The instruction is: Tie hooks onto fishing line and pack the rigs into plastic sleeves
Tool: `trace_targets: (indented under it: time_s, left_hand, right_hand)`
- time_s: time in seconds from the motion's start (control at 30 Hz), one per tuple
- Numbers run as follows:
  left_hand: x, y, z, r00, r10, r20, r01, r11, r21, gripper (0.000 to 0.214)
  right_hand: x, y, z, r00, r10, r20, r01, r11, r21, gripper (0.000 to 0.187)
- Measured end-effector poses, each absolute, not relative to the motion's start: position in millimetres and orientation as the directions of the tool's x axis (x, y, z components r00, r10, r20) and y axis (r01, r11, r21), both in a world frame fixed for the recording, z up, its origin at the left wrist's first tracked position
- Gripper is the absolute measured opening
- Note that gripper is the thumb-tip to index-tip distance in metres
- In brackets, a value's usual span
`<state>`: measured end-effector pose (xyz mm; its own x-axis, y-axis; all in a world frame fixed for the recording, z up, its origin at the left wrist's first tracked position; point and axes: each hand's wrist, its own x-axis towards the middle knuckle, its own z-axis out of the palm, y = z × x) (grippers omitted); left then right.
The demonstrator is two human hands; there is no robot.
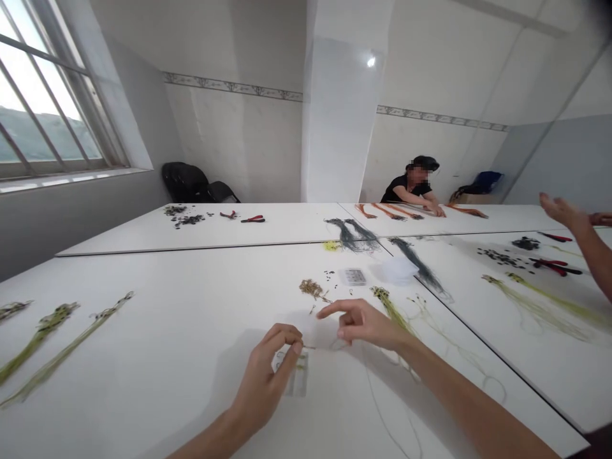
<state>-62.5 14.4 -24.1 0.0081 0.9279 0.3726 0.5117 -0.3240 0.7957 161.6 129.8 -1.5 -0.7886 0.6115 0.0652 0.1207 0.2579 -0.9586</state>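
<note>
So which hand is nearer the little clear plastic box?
The right hand is nearer, just below the clear plastic box; the left hand is farther off, lower and to the box's left.

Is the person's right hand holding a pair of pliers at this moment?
No, the right hand holds no pliers; a pair of red-handled pliers lies on the far table.

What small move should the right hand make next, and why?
Probably the right hand should pinch the thin line: the left hand already holds it at the fingertips, while the right hand's thumb and forefinger stand open just beside it.
</note>
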Motion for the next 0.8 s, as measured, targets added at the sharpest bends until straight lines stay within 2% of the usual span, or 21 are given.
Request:
trace_targets:
  time_s: [0.1, 0.13, 0.27, 0.47, 0.63, 0.8]
  left_hand:
    - [-58, 10, -26, 0.065, 0.925, 0.374, 0.532, -0.350, 0.771, 0.020]
    - [-58, 9, -27, 0.068, 0.927, 0.369, 0.539, -0.346, 0.768, 0.021]
    - [-58, 9, -28, 0.045, 0.938, 0.345, 0.587, -0.304, 0.751, 0.023]
    - [-55, 11, -28, 0.023, 0.942, 0.336, 0.608, -0.280, 0.743, 0.022]
    - [-53, 10, -28, 0.013, 0.960, 0.280, 0.581, -0.235, 0.779, 0.021]
    - [-52, 10, -26, 0.033, 0.972, 0.231, 0.511, -0.215, 0.832, 0.025]
  right_hand:
    - [144, 111, -5, -0.925, 0.380, -0.010, 0.036, 0.062, -0.997, 0.050]
    - [140, 106, -8, -0.935, 0.356, -0.006, 0.008, 0.002, -1.000, 0.053]
    - [131, 98, -18, -0.881, 0.472, 0.024, -0.064, -0.070, -0.995, 0.047]
    - [127, 94, -25, -0.730, 0.677, 0.097, 0.000, 0.141, -0.990, 0.024]
    - [127, 89, -26, -0.677, 0.727, 0.114, 0.092, 0.237, -0.967, 0.015]
    - [132, 87, -23, -0.680, 0.730, 0.078, 0.142, 0.234, -0.962, 0.011]
